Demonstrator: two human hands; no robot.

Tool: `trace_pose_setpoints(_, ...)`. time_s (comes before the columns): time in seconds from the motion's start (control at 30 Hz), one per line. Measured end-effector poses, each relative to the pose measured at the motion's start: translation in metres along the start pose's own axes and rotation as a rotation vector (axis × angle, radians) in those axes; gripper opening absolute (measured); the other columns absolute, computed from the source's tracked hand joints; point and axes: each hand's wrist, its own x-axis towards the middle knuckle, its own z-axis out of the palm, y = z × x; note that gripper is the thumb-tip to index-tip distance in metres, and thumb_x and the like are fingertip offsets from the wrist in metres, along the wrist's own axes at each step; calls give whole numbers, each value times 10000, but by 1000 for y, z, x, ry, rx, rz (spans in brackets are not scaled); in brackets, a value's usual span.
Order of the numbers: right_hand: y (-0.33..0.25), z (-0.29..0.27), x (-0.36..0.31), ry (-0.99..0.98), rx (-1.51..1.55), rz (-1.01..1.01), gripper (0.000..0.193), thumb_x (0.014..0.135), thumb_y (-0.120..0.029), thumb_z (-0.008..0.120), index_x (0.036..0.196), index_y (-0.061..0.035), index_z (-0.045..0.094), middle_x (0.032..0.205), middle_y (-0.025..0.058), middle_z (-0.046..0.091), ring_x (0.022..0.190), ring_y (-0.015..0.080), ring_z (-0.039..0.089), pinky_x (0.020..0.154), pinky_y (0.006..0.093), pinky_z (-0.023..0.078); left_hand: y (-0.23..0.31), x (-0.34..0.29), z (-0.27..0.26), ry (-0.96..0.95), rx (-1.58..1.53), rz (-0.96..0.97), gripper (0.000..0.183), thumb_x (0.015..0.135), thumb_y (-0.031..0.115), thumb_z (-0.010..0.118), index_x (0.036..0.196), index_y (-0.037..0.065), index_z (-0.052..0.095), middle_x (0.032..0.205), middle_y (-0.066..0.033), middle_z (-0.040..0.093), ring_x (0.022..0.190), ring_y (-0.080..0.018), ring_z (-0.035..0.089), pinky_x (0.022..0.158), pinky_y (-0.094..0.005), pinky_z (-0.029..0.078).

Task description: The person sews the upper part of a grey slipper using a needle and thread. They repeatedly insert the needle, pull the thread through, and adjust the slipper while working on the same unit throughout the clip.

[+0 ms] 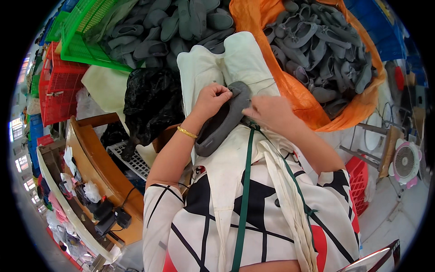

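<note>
While left fingers (223,95) pinch a grey shoe (231,119), its inside shadowed, right fingers (254,109) blurred, grip impossible to tell

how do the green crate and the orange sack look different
The green crate is stiff with latticed walls; the orange sack is soft and creased. The crate's rim has a straight edge and a corner, while the sack's mouth is loose and curving. The crate stands left of the sack. Both hold many grey shoes.

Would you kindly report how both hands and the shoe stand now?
Left hand pinching grey shoe near its opening. Right hand at shoe's side, grip unclear. Shoe held over white-covered lap.
</note>
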Motion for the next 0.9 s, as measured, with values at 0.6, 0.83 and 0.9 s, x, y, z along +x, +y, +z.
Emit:
trace_pose_setpoints(0.6, -5, -12, 12, 64, 224, -37, 294, 891, -324, 647, 954, -43, 587, 893, 144, 650, 852, 356, 642, 701, 442, 490, 8, -1, 0, -31, -359, -257, 135, 895, 200, 709, 912, 66, 723, 811, 44, 673, 691, -27, 535, 626, -191, 400)
trace_pose_setpoints(0.83, -2, 6, 32, 130, 3, -83, 289, 867, -339, 670, 813, -59, 624, 805, 99, 627, 761, 304, 648, 613, 428, 491, 9, -4, 0, -11, -422, -297, 133, 906, 196, 700, 931, 66, 720, 817, 42, 674, 703, -30, 537, 638, -196, 405)
trace_pose_setpoints(0.9, -1, 7, 34, 136, -18, -86, 281, 862, -331, 676, 796, -62, 628, 795, 95, 631, 746, 297, 651, 602, 418, 496, 9, -3, 0, -9, -410, -297, 131, 907, 193, 700, 932, 66, 719, 818, 40, 674, 703, -30, 535, 642, -197, 407)
